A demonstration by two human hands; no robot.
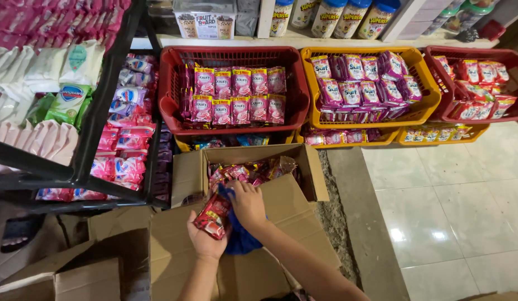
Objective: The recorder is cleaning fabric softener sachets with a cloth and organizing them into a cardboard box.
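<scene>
Small shop: baskets (295, 108) of sachets (239, 95)

floor (454, 212): pale glossy tiles
on it: open cardboard box (303, 167), flattened cartons (103, 262)
low shelf (281, 39): red basket (175, 106), yellow basket (426, 106)

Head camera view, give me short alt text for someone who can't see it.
Over an open cardboard box of sachets, the left hand holds a red sachet while the right hand presses a blue cloth against it. Red and yellow baskets of pink sachets stand behind.
</scene>
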